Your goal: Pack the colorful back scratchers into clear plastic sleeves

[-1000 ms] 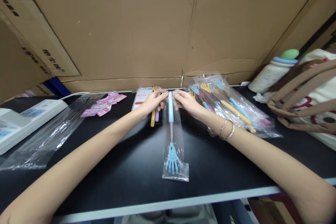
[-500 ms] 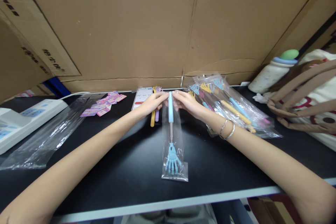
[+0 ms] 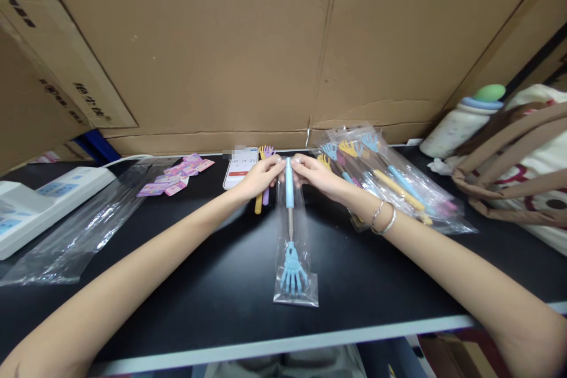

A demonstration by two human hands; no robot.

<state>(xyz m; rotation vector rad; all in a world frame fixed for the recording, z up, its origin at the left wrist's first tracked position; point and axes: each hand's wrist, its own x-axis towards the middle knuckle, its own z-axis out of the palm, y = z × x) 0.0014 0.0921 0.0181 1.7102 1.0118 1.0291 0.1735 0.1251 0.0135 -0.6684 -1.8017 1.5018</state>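
Note:
A blue back scratcher [image 3: 290, 230] with a hand-shaped claw lies inside a narrow clear plastic bag [image 3: 302, 295] on the black table [image 3: 212, 283], claw toward me. My left hand [image 3: 257, 177] and my right hand [image 3: 316, 176] pinch the far, open end of that bag, one on each side of the blue handle. A yellow and a purple scratcher [image 3: 261, 198] lie unbagged just beyond my left hand.
A phone [image 3: 240, 166] showing a timer lies behind my left hand. Bagged scratchers [image 3: 390, 186] are piled at right, empty clear bags [image 3: 84, 224] and pink cards [image 3: 175, 174] at left. A white power strip [image 3: 39, 204], a bottle [image 3: 460, 121], a tote bag [image 3: 522, 171] and cardboard walls [image 3: 230, 41] surround the table.
My fingertips have drawn slightly closer together at the bag's far end. The bagged scratcher has barely shifted.

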